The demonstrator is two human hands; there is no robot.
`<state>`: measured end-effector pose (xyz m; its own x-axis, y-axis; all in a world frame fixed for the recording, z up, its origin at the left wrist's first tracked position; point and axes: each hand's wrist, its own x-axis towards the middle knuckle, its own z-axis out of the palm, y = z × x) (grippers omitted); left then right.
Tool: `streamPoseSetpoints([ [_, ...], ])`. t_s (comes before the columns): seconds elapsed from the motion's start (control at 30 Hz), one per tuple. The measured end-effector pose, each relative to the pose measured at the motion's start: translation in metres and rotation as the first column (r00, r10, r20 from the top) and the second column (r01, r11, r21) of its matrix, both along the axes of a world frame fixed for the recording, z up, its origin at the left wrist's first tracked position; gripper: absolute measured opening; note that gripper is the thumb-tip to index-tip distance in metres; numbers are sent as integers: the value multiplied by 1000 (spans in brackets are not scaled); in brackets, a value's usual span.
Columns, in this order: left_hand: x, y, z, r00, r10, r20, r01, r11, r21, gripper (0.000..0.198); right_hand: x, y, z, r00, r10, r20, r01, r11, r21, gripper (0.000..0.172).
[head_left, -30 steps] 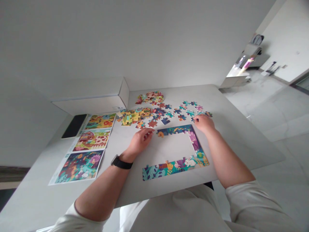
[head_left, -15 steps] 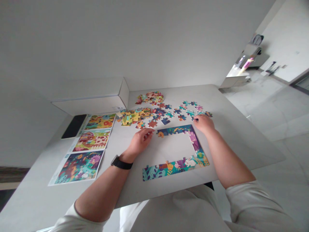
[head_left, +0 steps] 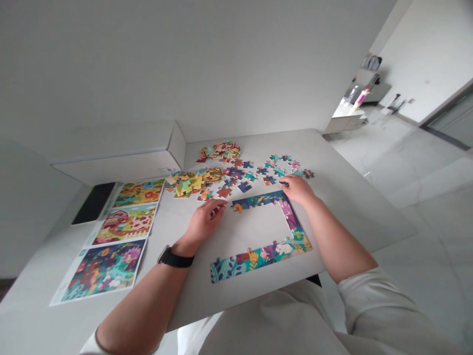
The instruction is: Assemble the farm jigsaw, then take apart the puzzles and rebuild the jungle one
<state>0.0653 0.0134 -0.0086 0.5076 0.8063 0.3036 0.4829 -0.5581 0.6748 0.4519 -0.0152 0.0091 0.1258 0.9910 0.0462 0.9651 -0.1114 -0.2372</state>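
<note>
My left hand (head_left: 205,220) rests left of the frame's top strip, its fingers curled round a dark red puzzle piece. Between the fingertips of my right hand (head_left: 295,188) is a dark blue puzzle piece (head_left: 284,183), just above the top right corner of the joined pieces. Those joined border pieces (head_left: 260,260) form a top strip, a right side and a bottom strip, with the left side open. Loose blue and teal pieces (head_left: 244,187) lie beyond my hands. A pile of yellow pieces (head_left: 190,185) is behind my left hand.
Three printed pictures (head_left: 127,220) lie at the left, beside a black phone (head_left: 94,203). A white box (head_left: 118,160) stands against the wall at the back left. Another pile of pieces (head_left: 221,150), pink and red, lies at the back of the table (head_left: 354,207).
The view has turned a little to the right, so things appear further left. My right hand has moved slightly left over the table, with the dark blue piece now showing at its fingertips.
</note>
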Motion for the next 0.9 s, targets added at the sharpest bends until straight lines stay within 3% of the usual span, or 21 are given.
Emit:
streamPoseSetpoints([
  [0.5,-3,3,-3,1000,1,-30,0,1000,21,29,0,-2,3,1000,-2,1,2,999,33,31],
  [0.63,-5,6,-5,999,25,-42,-21,993,113,28,19,-4,12,978,-204,37,202,978,57,39],
  [0.77,-6,8,-7,992,110,-61,-94,970,222,30,50,-7,16,892,-448,51,447,894,35,52],
  [0.9,-6,8,-11,981,159,-109,-131,963,235,35,67,-8,11,868,-492,60,496,864,-91,52],
])
